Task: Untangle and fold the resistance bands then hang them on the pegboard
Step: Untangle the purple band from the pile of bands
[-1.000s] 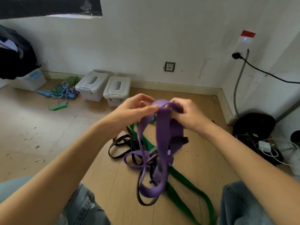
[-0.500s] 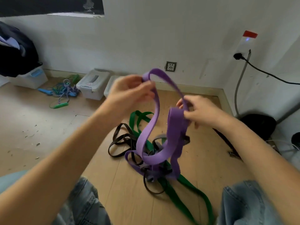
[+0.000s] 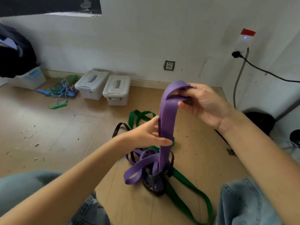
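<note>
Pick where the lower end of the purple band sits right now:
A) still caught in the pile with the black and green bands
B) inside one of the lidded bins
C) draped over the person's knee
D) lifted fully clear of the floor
A: the purple band runs down from the right hand past the left hand into the pile, looped among the black band and the green band on the floor.

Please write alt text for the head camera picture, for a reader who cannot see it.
A person's right hand holds up the top of a purple resistance band while the left hand pinches it lower down. Its lower end is tangled with green bands and black bands on a wooden floor. Two grey storage boxes stand by the wall.
</note>
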